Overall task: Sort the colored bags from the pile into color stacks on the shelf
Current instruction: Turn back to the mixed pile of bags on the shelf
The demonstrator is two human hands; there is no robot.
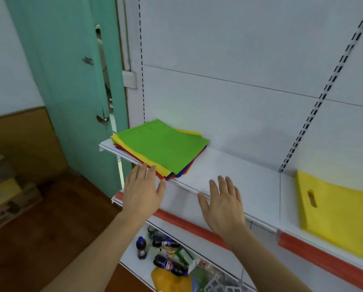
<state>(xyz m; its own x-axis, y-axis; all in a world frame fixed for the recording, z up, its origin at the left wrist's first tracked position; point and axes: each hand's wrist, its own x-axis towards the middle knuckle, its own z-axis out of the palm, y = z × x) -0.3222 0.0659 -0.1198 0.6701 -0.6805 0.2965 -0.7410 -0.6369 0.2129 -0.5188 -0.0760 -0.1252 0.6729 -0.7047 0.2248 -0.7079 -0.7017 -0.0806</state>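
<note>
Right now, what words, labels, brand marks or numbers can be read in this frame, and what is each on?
No text reads letter for letter.
Dark bottle on the lower shelf: round red, white and blue logo, lettering too blurred to quote.
Smaller bottles beside it: labels too small to read.
Bags in the pile and yellow bag: no print visible.

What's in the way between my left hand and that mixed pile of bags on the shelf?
Nothing visible. The left hand is open at the near corner of the pile, with no object between them.
</note>
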